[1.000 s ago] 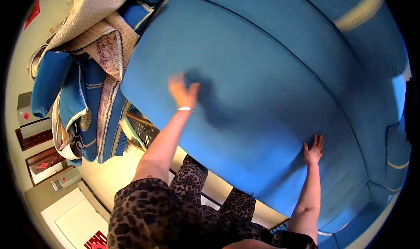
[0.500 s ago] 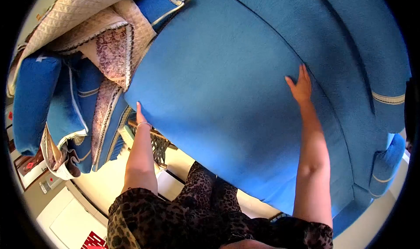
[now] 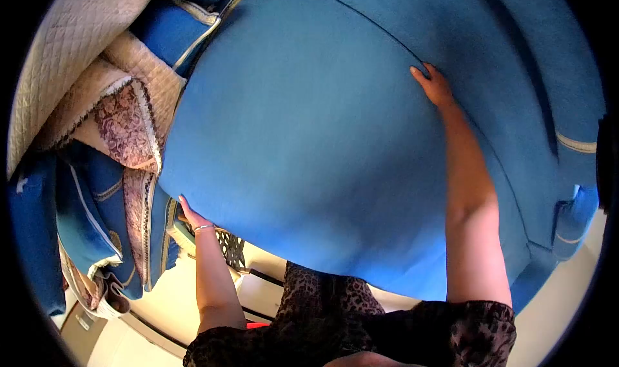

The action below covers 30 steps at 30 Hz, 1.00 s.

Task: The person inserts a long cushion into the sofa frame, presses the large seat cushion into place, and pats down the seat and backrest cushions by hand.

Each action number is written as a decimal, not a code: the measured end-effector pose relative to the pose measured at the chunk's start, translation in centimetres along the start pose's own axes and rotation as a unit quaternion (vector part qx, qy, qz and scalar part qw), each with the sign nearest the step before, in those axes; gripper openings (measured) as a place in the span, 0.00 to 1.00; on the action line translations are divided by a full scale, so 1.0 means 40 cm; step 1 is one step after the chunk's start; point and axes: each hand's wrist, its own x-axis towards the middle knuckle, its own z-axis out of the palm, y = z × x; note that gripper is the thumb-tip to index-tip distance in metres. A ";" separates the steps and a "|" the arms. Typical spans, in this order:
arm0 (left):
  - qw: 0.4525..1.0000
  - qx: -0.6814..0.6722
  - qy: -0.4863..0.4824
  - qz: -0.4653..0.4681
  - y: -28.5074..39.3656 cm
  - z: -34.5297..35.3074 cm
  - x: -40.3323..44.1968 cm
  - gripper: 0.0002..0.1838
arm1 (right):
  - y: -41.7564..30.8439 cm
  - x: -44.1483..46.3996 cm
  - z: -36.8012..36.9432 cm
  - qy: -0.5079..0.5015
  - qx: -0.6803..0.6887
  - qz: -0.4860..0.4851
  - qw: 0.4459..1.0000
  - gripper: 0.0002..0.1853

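A large blue sofa seat cushion (image 3: 303,135) with a curved edge fills the middle of the view. My left hand (image 3: 191,217), with a bracelet at the wrist, grips its near left edge; the thumb lies on top and the fingers are hidden underneath. At the dark seam on the far right side, my right hand (image 3: 437,86) has its fingers curled over the cushion's edge, partly out of sight, with the thumb resting on the fabric. Beyond that seam rises the blue sofa back (image 3: 490,83).
On the left lie a quilted beige cover (image 3: 84,51), a folded patterned cloth (image 3: 126,122) and several blue cushions (image 3: 87,215) with pale trim. A dark lattice-sided item (image 3: 231,247) stands below the left edge. The sofa's arm (image 3: 574,218) is at right.
The view has shifted, with the left-hand pile now lower and further left. My right hand has gone from lying flat with fingers spread to curling its fingers into the seam. My left hand keeps the edge.
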 end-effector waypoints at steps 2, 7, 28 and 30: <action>0.999 0.014 -0.038 -0.007 -0.010 0.008 0.026 0.51 | -0.018 -0.006 -0.017 0.040 -0.018 -0.025 0.999 0.45; 0.946 0.197 0.252 0.051 0.010 0.144 -0.054 0.52 | 0.016 -0.033 0.163 0.271 -0.047 -0.105 0.956 0.41; 0.338 0.737 -0.071 0.580 -0.457 0.600 -0.250 0.42 | 0.888 -0.847 0.407 0.424 -0.059 0.511 0.745 0.30; 0.344 0.723 -0.074 0.594 -0.460 0.595 -0.238 0.41 | 0.694 -0.862 0.394 0.404 0.052 0.360 0.840 0.29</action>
